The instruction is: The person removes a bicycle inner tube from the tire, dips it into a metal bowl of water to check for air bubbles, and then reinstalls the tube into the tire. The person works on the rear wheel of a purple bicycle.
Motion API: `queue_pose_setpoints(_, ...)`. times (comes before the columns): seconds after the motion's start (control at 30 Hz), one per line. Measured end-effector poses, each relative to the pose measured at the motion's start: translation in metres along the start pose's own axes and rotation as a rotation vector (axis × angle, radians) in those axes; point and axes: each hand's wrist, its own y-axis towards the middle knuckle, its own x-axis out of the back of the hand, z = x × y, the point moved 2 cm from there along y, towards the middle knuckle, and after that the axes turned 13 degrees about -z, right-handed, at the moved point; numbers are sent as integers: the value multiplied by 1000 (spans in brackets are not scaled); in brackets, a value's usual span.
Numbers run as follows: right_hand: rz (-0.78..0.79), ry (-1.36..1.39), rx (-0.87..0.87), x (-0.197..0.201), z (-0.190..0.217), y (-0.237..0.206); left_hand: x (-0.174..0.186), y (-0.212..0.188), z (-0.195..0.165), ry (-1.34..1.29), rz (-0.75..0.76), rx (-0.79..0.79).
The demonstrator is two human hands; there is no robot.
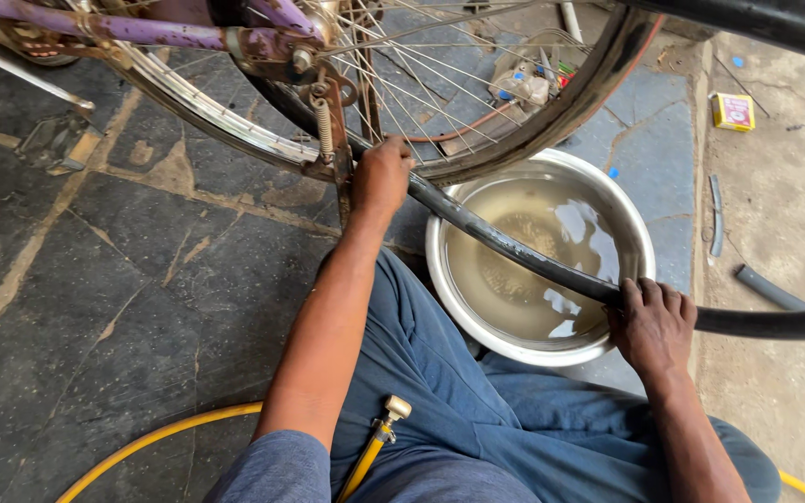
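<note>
A black rubber inner tube [514,250], dull and slightly dusty, stretches in a long shallow line across the metal basin [626,224], which holds murky brownish water. The tube passes just above the water, entering over the basin's upper left rim and leaving over its right rim toward the edge of the view. The left hand [381,177] is closed around the tube just beyond the basin's upper left rim, close against the bicycle wheel [235,130] with its spokes, shiny rim and rusty spring. The right hand [652,321] is wrapped over the tube at the basin's right rim, fingers curled on top. The two hands are well apart, one at each side of the basin. Below the basin lie the person's blue trousers and a yellow hose [142,442] with a brass nozzle [393,414]. The floor left of the basin is dark, cracked stone slabs; right of it, paler concrete carries a small yellow box [733,111] and grey rubber scraps [768,287].
</note>
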Motion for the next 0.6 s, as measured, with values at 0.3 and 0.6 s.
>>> queue_pose_setpoints(0.3, 34, -30, -37, -3, 1, 1, 13, 4, -14, -96, -135, -54)
queue_pose_setpoints(0.6, 83, -114, -22, -6, 0, 2, 23, 4, -17, 23, -14, 85)
